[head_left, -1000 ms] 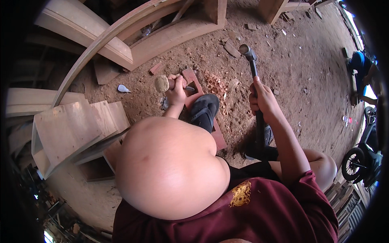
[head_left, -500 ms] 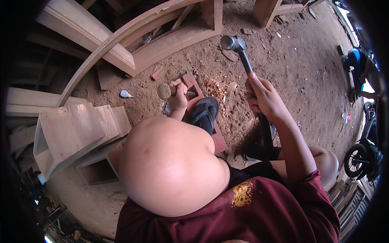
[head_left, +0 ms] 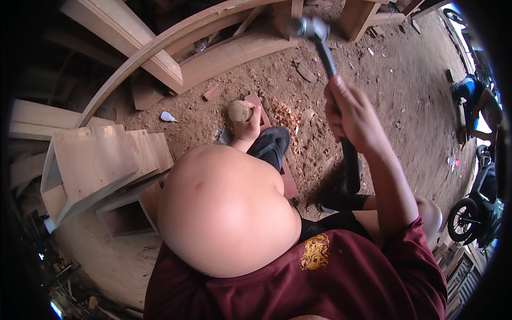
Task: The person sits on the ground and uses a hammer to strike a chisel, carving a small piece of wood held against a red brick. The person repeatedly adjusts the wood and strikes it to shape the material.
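My left hand (head_left: 249, 127) is closed around a chisel (head_left: 238, 111); its round wooden handle end faces up, and its blade is hidden now. Below it lies a reddish board (head_left: 288, 184) on the ground, with my sandalled foot (head_left: 271, 148) on top. To the right, my right hand (head_left: 349, 114) grips a hammer (head_left: 326, 56) by its dark shaft. The hammer's metal head is raised up and away from the chisel, slightly blurred.
Wood chips (head_left: 285, 114) litter the dirt floor beside the board. A small white bottle (head_left: 167, 116) and a wood offcut (head_left: 210, 93) lie farther left. Wooden frames (head_left: 229, 56) stand ahead, and a plywood piece (head_left: 96, 165) is at left. Another person (head_left: 482, 104) and a motorcycle (head_left: 469, 216) are at right.
The hammer has risen farther ahead with my right hand. My left hand has tilted the chisel, its handle end shifting right and the blade going out of sight.
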